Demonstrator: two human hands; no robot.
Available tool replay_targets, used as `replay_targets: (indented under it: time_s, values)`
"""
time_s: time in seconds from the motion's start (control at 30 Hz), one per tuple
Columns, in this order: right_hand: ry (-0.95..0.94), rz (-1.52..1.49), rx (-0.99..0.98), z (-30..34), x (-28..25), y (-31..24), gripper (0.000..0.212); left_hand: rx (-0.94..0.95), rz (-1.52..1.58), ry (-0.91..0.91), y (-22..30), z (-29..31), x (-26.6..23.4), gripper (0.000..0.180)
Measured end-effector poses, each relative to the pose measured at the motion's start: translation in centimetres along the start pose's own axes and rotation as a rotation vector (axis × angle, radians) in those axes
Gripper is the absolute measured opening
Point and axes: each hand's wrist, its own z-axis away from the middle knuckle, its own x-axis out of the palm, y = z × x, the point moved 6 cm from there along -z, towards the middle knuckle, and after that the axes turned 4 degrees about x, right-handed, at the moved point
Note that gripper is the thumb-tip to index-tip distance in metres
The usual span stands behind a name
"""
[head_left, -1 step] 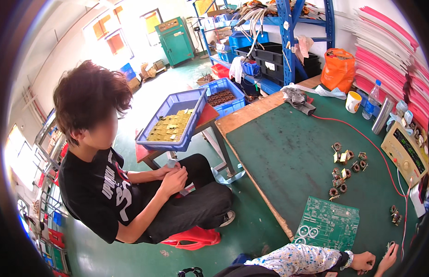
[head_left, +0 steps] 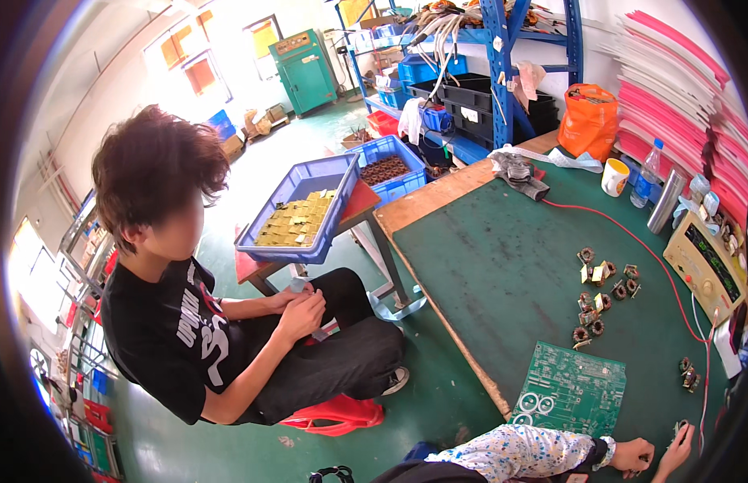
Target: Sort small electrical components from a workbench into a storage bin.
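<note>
At the lower right, my left hand (head_left: 634,456) comes out of a white sleeve with blue spots. Its fingers are curled together, and whatever they hold is hidden. Just right of it, my right hand (head_left: 676,455) is pinched near a small pale thing (head_left: 681,425), too small to name. Beyond my left forearm lies a green circuit board (head_left: 569,386) with white rings at its left corner. Further out are several small copper-wound coils (head_left: 597,304) on the green tabletop (head_left: 487,249), with another few coils (head_left: 689,374) by the right edge.
A power supply (head_left: 706,258) with red and white leads stands at the right. Behind are a steel flask (head_left: 668,201), water bottle (head_left: 648,173), mug (head_left: 615,177) and grey gloves (head_left: 519,173). A seated co-worker (head_left: 189,322) is left, beside a blue tray (head_left: 330,248) of yellow parts.
</note>
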Motion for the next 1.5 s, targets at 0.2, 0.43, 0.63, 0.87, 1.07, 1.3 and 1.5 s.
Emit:
replay_targets:
  time_s: [0.2,0.43,0.63,0.87,1.07,1.3,1.5]
  values:
    - [-0.053,-0.019,-0.005,0.2,-0.4,-1.5,0.034,0.002,-0.022,-0.001,0.2,0.1,0.0,0.013]
    - [0.011,-0.049,-0.054,0.7,-0.7,-4.2,0.027,0.004,-0.033,-0.015,0.8,0.5,-0.1,0.014]
    - [0.020,-0.027,-0.080,0.6,-1.0,-4.3,0.027,-0.022,-0.001,0.003,1.0,0.5,-0.1,0.015]
    - [0.021,-0.035,-0.056,0.7,-1.1,-4.4,0.027,-0.020,-0.028,-0.014,0.9,0.4,-0.1,0.015]
    - [0.017,-0.046,-0.059,0.7,-0.9,-3.6,0.027,-0.008,-0.025,-0.007,1.1,0.6,0.0,0.014]
    - [-0.029,-0.054,-0.069,0.0,-0.7,-3.3,0.028,0.000,0.009,-0.003,0.6,0.5,-0.1,0.013]
    - [0.041,-0.067,-0.091,-0.3,-0.3,-1.5,0.029,-0.015,-0.013,0.001,0.8,0.3,0.1,0.013]
